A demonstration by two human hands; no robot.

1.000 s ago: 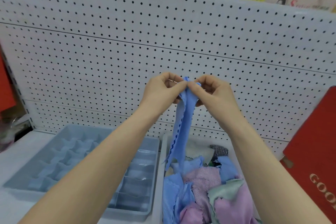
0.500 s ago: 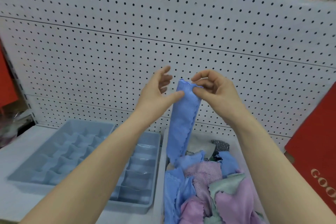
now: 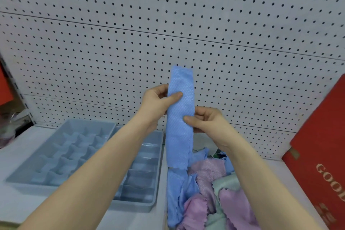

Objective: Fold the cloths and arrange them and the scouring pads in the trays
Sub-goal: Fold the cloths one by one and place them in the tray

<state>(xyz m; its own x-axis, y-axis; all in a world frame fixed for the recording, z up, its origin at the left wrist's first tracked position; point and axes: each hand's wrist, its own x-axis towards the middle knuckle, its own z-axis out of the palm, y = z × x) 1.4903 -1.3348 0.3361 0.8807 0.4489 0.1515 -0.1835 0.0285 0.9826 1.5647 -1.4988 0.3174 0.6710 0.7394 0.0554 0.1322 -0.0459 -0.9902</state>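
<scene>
A blue cloth (image 3: 180, 117), folded into a long narrow strip, stands upright in front of the pegboard. My left hand (image 3: 157, 104) pinches its left edge near the top, thumb across the front. A little lower on the right edge, my right hand (image 3: 207, 121) grips it. The strip's lower end hangs over a pile of loose cloths (image 3: 211, 192) in blue, pink and pale green. Two grey-blue divided trays lie to the left: one with small cells (image 3: 61, 151) and one with longer compartments (image 3: 141, 173). No scouring pad is clearly visible.
A white pegboard (image 3: 168, 33) forms the back wall. A red box (image 3: 321, 151) with gold lettering leans at the right. The grey shelf surface (image 3: 16, 200) runs under the trays. Red items and clutter sit at the far left edge.
The hands were together at the cloth's top corners. They have since slid down its sides, the left higher, the right lower, and the cloth now stands as a flat folded strip.
</scene>
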